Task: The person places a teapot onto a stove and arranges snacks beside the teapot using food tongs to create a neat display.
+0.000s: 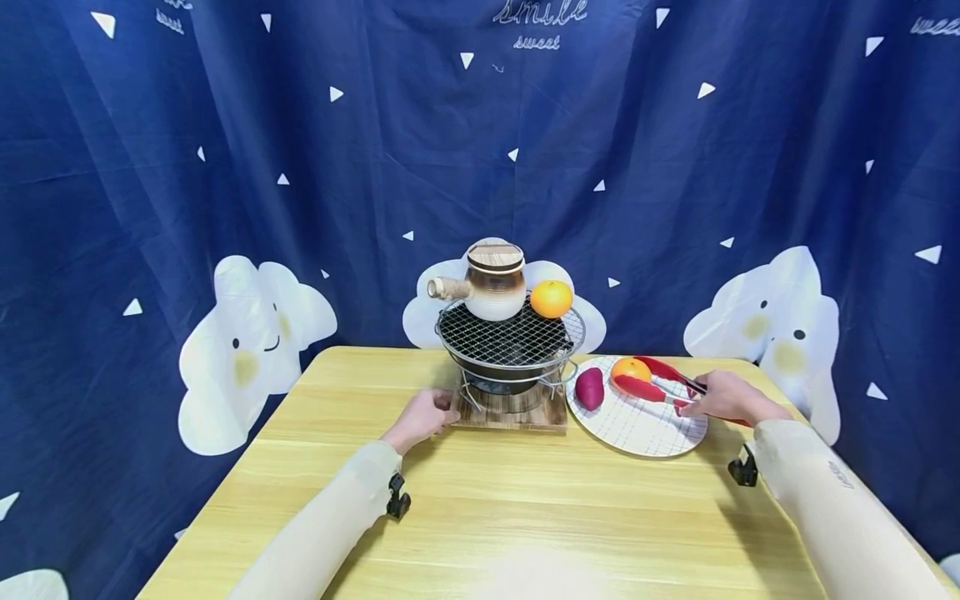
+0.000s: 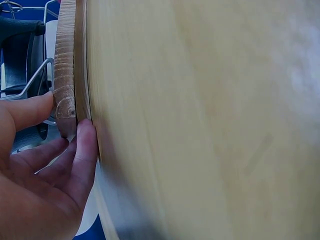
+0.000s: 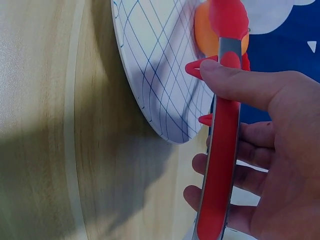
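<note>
My right hand (image 1: pixel 729 397) grips a pair of red-and-metal tongs (image 3: pixel 220 165), thumb on one arm and fingers curled round the other side. The red heads of the tongs lie either side of an orange (image 1: pixel 628 373) on the round white plate (image 1: pixel 645 437) with blue grid lines. A purple sweet potato (image 1: pixel 589 389) sits at that plate's left. At the left, my left hand (image 1: pixel 422 417) pinches the corner of a wooden board (image 2: pixel 65 65), thumb above and fingers at its lower edge. The board bears a black grill stove (image 1: pixel 498 383) on wire legs.
On the stove's wire mesh (image 1: pixel 502 337) stand a brown-and-white side-handled pot (image 1: pixel 495 292) with a wooden lid and a second orange (image 1: pixel 551 299). All this is near the back edge of the light wooden table (image 1: pixel 480 508). A blue curtain (image 1: pixel 420 167) hangs behind it.
</note>
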The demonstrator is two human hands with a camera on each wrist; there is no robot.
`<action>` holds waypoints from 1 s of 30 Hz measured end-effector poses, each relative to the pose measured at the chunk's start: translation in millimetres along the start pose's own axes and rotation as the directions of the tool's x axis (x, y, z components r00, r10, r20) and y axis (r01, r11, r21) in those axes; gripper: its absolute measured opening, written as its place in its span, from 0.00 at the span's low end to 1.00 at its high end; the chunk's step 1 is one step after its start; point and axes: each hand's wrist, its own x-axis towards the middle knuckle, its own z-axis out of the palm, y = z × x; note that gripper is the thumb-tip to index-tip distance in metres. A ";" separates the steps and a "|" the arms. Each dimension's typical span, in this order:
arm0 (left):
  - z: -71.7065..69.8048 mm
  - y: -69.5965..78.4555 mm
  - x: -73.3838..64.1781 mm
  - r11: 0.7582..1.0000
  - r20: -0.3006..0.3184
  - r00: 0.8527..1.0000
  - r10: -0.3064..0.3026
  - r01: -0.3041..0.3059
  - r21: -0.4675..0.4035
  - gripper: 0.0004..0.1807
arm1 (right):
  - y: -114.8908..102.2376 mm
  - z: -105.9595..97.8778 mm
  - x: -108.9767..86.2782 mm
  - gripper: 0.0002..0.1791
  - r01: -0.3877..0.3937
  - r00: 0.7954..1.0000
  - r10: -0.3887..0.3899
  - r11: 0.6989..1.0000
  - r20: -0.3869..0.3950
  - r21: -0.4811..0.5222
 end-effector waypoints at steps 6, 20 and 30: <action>0.2 1.6 0.9 1.000 0.002 1.000 -0.002 0.002 -0.004 0.29 | -0.1 -0.8 -1.8 0.50 -0.013 1.000 0.013 1.000 0.002 0.010; 1.5 -1.5 2.2 1.000 0.005 1.000 0.005 -0.005 -0.002 0.27 | 0.6 -4.9 -10.4 0.37 0.112 0.991 -0.113 0.993 -0.069 -0.023; 0.9 -3.3 4.2 1.000 0.000 1.000 -0.009 0.009 0.001 0.28 | 2.3 -10.2 -13.9 0.42 0.136 0.986 -0.138 0.990 -0.090 -0.029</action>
